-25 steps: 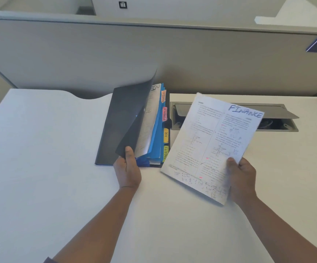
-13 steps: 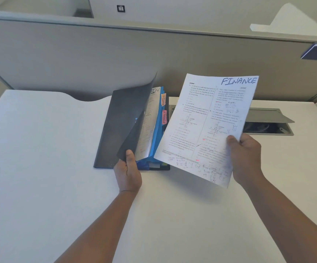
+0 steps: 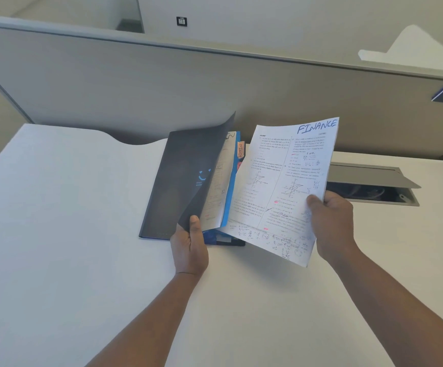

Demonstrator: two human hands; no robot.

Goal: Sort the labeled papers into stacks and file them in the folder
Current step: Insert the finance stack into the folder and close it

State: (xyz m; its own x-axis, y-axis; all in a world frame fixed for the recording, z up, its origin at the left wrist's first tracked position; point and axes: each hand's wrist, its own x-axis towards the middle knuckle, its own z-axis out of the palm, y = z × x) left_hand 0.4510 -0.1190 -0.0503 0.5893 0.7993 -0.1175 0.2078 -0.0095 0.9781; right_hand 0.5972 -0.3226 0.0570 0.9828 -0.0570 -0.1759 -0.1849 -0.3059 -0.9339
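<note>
thin printed sheet (image 3: 281, 192), glossy dark folder (image 3: 178, 181)

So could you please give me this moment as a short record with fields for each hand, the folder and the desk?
left hand: left hand pinches the dark folder flap, holding it open
right hand: right hand holds the FINANCE paper raised beside the folder
folder: blue dividers inside; an ADMIN tab shows
desk: white desk, with an open cable hatch at the right

one folder (image 3: 178, 181), one loose paper (image 3: 281, 186), two hands (image 3: 188, 247)
</note>
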